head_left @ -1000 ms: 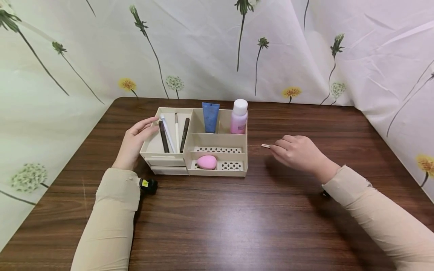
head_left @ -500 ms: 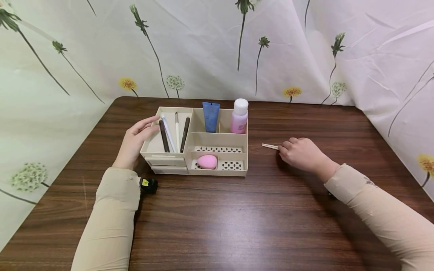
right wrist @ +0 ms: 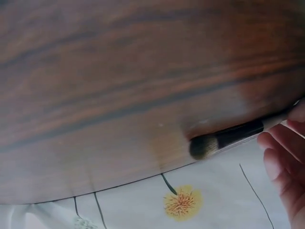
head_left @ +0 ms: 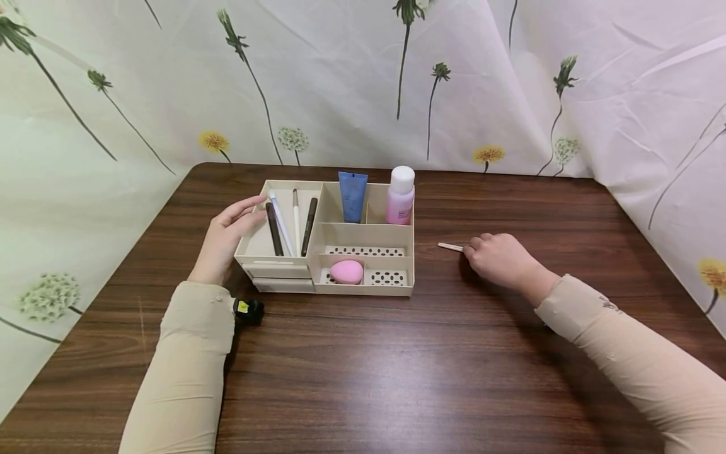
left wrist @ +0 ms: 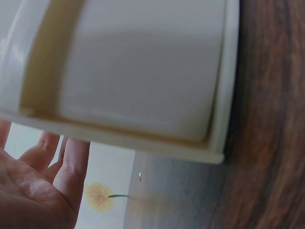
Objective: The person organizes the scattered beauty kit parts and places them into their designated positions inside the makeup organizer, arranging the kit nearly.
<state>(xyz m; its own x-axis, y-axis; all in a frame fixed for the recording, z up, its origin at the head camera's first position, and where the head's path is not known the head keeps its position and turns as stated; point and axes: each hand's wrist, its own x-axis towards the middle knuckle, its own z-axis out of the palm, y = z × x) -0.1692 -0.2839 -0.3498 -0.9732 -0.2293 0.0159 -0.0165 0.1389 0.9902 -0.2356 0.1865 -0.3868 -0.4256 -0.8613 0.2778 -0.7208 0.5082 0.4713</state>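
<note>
In the head view, a cream desktop organizer (head_left: 363, 290) stands upright left of centre. My left hand (head_left: 218, 239) rests against its left side, fingertips at the rim; the left wrist view shows the fingers (left wrist: 71, 162) fairly straight beside the organizer's wall (left wrist: 143, 71). My right hand (head_left: 505, 258) pinches a makeup brush low over the table, to the organizer's right. A pale handle end (head_left: 450, 246) sticks out leftward from the hand. Dark bristles and a black ferrule of the makeup brush (right wrist: 233, 136) show in the right wrist view.
Two dark pens (head_left: 309, 227) and two pale slim sticks (head_left: 296, 221) lie in the organizer's left tray. Behind stand a blue tube (head_left: 353, 198) and a pink bottle with a white cap (head_left: 400, 202). A pink sponge (head_left: 346, 272) sits in front. Floral cloth (head_left: 351, 82) borders the brown table (head_left: 363, 378).
My right hand moved slightly right and down toward the table, and more of the pale handle shows than one second ago. The left hand and organizer have stayed put.
</note>
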